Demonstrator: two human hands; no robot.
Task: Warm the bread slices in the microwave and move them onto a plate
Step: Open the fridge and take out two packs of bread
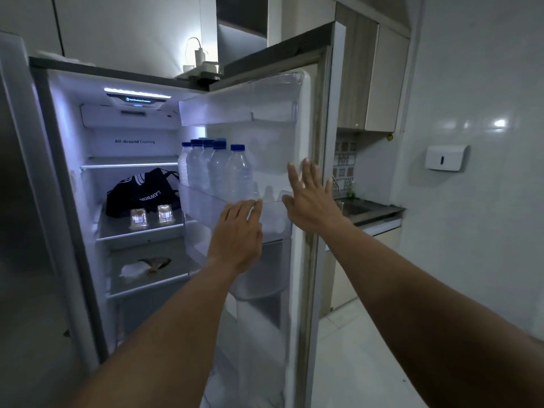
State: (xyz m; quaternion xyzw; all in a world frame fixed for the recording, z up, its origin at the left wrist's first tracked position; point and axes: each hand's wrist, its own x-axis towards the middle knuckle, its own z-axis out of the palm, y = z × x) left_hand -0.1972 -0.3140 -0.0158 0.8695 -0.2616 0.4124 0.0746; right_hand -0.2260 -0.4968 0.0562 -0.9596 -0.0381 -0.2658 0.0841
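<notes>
left hand (235,237) flat on door bin (203,201), right hand (309,201) spread (clear packs (138,218) shelved)

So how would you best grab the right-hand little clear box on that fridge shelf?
Pinch the right clear box across its left and right walls, coming from the front: it sits near the front edge of the shelf, a gap separates it from the left clear box, and the black bag blocks its back.
</notes>
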